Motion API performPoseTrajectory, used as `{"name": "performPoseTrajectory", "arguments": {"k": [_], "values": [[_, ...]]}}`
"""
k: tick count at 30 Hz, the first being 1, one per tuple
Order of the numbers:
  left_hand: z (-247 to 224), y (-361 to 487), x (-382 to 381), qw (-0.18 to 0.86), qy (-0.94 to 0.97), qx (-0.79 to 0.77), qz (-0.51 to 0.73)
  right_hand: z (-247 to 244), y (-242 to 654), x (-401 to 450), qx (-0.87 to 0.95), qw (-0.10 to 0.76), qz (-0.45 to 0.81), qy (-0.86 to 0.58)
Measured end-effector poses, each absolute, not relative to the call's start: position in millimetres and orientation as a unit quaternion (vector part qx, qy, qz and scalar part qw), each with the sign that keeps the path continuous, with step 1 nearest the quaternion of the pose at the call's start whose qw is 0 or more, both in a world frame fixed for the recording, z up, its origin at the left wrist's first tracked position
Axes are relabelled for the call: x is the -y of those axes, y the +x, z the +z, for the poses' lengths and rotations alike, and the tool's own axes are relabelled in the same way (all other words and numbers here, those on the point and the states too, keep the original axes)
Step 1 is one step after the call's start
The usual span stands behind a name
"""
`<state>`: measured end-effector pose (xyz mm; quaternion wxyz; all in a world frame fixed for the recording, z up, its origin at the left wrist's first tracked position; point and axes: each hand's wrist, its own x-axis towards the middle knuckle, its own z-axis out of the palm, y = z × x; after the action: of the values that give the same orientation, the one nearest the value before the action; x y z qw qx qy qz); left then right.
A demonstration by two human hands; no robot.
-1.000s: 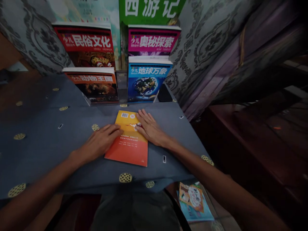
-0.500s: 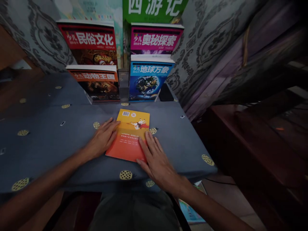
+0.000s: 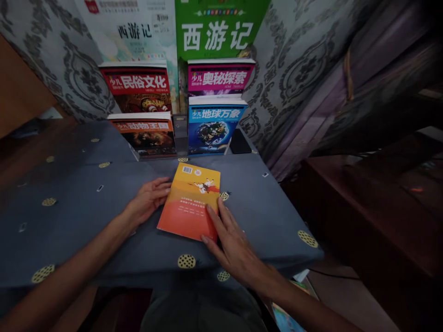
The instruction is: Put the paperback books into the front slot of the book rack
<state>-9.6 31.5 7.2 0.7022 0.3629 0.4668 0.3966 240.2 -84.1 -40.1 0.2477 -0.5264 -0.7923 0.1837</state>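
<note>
Left hand drawn back, open beside the orange-yellow paperback, right hand open, fingertips on its right edge, nothing gripped

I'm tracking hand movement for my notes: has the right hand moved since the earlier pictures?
Yes. The right hand has drawn back toward the person, farther from the blue globe-cover book at the back, and now lies by the near corner of the orange paperback.

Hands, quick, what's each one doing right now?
Left hand: open, holding nothing, fingertips beside the orange paperback book.
Right hand: open, not gripping, fingers resting on the book's lower right part.
</note>
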Motion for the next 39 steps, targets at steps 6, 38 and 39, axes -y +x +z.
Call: {"name": "performPoseTrajectory", "arguments": {"k": [6,38,39], "values": [[10,2,-31,0.768,0.351,-0.422,0.331,-38,245,75,0.743,0.310,0.286,-0.520],[20,-31,-38,0.574,0.513,-0.416,0.485,-9,212,-6,0.705,0.482,0.297,-0.428],[19,-32,-39,0.576,0.516,-0.416,0.479,-10,213,-7,0.708,0.469,0.305,-0.432]]}}
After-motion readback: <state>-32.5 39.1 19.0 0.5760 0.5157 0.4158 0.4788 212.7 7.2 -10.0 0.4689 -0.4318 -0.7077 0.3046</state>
